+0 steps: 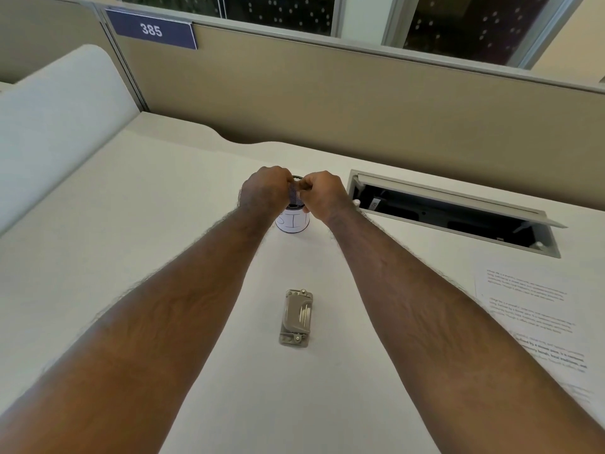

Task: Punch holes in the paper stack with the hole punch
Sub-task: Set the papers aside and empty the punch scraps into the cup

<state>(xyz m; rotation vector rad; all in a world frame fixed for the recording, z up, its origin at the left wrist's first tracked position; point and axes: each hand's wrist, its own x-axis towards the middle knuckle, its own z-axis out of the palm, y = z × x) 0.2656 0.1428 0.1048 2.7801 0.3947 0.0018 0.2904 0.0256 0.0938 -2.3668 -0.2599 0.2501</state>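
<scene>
Both arms stretched far over the white desk (pixel 98 224), left hand (pixel 262 191) and right hand (pixel 324 194) curled tight on the rim of a mesh cup (pixel 293 221) with a white label, one grip on each side. Punch (pixel 296 317) lying untouched near the middle of the desk, between the forearms, well apart from both hands. Paper (pixel 530 306) flat at the right edge, near an open cable hatch (pixel 458 214).
</scene>
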